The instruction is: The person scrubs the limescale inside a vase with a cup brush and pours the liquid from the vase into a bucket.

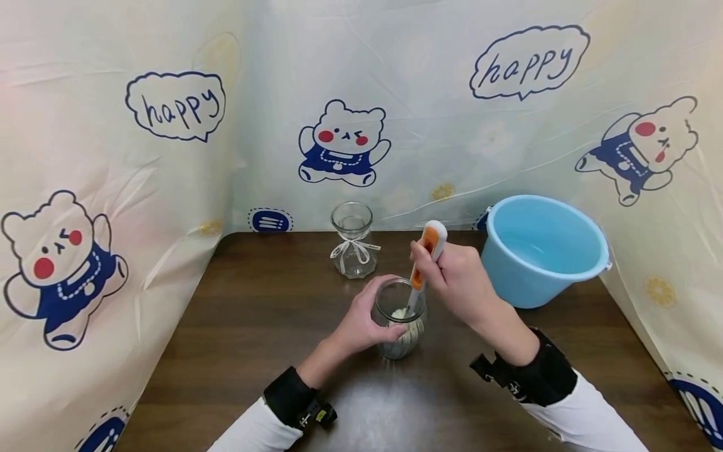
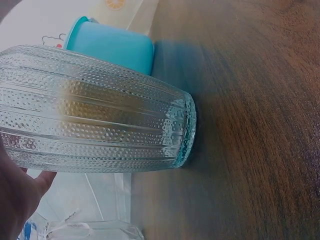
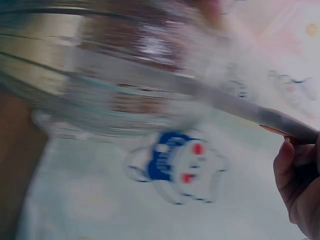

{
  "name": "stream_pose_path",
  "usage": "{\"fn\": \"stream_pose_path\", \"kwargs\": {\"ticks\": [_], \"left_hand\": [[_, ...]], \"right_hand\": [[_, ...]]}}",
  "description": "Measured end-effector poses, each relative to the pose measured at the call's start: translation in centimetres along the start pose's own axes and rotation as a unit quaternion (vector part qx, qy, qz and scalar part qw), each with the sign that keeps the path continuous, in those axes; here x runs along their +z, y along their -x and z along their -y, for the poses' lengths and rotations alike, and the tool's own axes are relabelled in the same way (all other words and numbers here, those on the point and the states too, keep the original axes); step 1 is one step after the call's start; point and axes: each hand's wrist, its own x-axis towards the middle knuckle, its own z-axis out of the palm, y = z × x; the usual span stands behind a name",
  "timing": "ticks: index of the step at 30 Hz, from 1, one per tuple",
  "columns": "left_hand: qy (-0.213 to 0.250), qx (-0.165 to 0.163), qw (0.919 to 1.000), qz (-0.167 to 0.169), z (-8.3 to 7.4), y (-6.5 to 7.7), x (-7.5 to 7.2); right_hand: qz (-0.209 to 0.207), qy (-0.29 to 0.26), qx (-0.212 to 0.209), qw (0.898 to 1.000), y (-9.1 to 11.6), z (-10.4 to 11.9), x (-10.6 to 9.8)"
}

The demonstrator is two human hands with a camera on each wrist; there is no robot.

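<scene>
My left hand [image 1: 364,319] grips a clear ribbed glass jar [image 1: 402,349] near its rim, thumb on the near side. My right hand [image 1: 464,279] holds a cleaning brush by its orange and white handle [image 1: 432,241], which slants down through the jar's mouth. Inside the jar, a pale yellowish brush head [image 2: 95,107] shows blurred through the dotted glass in the left wrist view. The jar's thick base is right at the tabletop there. From the right wrist view, the grey shaft [image 3: 235,106] runs into the jar, which is smeared by motion.
A second glass vase [image 1: 353,263] with a white ribbon bow stands just behind the jar. At the right rear is a light blue bucket [image 1: 528,282], close to my right hand. The dark wooden table [image 1: 243,351] is bordered by a printed cloth [image 1: 271,113] at the back and sides.
</scene>
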Motion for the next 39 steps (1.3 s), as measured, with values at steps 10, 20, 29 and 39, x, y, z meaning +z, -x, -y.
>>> {"fn": "stream_pose_path", "kwargs": {"ticks": [10,20,29,39], "left_hand": [[-0.023,0.003,0.9997,-0.007,-0.1,-0.1,-0.1],[-0.024,0.002,0.9997,-0.001,0.0,-0.1,0.1],[-0.02,0.012,0.9997,-0.006,0.1,-0.2,0.1],[-0.022,-0.004,0.9998,0.0,0.1,0.1,0.0]], "right_hand": [[0.047,-0.005,-0.057,0.997,-0.4,2.3,-0.3],[0.083,-0.032,-0.04,0.995,0.5,1.5,1.6],[0.011,-0.061,0.015,0.998,-2.8,2.2,-2.5],[0.119,-0.027,0.087,0.989,-0.7,1.7,1.5]]}}
